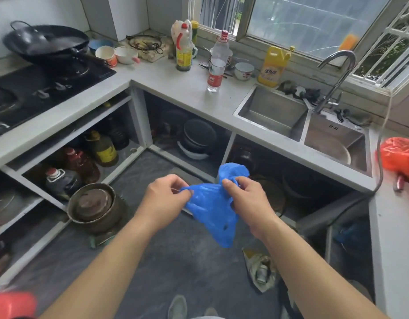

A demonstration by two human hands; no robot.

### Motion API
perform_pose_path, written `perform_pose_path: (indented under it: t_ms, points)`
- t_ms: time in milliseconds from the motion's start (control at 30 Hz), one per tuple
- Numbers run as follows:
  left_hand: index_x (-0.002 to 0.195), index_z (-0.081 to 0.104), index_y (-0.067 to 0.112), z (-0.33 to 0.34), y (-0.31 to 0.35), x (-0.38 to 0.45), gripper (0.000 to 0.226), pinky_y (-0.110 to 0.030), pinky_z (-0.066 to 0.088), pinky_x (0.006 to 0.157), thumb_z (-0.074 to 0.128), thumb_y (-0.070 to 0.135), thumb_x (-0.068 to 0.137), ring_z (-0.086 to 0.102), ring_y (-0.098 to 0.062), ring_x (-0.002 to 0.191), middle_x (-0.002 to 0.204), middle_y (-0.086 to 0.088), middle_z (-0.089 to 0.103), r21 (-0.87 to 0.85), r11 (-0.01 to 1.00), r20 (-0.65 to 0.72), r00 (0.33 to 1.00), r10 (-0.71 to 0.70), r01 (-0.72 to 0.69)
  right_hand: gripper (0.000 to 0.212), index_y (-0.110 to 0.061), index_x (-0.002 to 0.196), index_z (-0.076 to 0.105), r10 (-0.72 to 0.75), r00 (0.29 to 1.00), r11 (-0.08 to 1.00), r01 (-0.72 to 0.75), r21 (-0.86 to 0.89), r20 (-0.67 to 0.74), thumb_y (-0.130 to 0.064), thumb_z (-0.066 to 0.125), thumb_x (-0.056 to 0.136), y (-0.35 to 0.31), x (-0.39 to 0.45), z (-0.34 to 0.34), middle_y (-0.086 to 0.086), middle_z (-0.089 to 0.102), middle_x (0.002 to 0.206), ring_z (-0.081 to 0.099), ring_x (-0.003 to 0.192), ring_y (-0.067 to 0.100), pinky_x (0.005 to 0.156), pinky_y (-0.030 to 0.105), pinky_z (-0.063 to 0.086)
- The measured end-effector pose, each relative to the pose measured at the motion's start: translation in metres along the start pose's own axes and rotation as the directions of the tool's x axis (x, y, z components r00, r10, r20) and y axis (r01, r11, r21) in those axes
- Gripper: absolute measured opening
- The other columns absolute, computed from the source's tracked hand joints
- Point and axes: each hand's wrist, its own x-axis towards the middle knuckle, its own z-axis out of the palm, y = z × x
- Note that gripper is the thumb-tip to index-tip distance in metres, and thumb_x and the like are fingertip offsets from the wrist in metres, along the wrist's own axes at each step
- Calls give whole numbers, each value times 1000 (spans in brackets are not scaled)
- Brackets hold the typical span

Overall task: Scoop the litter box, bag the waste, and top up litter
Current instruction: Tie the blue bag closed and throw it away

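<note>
A crumpled thin blue plastic bag (211, 210) hangs in mid-air between both hands, above the grey kitchen floor (166, 256). The left hand (163, 201) pinches the bag's upper left edge between thumb and fingers, knuckles up, forearm reaching forward from lower left. The right hand (248, 199) grips the bunched top of the bag, fingers curled closed on the film, wrist bent slightly inward; a puff of bag rises just above its fingertips. The bag's lower end tapers to a point below the right wrist. Beyond the hands sits a steel double sink (298, 127) in a pale countertop (176, 88). Left of the left hand, a worn round metal pot (94, 207) rests at floor level.
</note>
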Motion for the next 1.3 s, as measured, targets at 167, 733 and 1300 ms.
perform_pose_path:
  t_ms: [167,733,1300]
  points:
    - [78,65,15,-28,-21,17,8,-34,50,66,67,17,86,59,-16,67,75,-3,71,-564,796,-124,930,-345,220,25,-10,70,58,104,986,994,-105,-2,-128,-26,58,89,11,15,-26,-1,57,64,52,61,19,60,34,44]
    - [83,58,14,-52,-42,9,10,-37,48,92,57,10,91,66,-23,111,117,-8,73,-772,631,-265,942,-206,-79,7,-10,90,69,108,994,992,-106,-73,24,-17,69,89,-22,12,-5,3,65,68,58,58,15,59,31,51]
    - [112,61,34,-16,-9,31,34,-39,55,86,72,23,82,68,-16,87,105,7,69,-561,824,-251,965,-74,-83,14,-27,86,69,-249,916,788,381,-484,315,-27,59,95,-46,69,-13,-9,55,97,55,89,14,64,13,38]
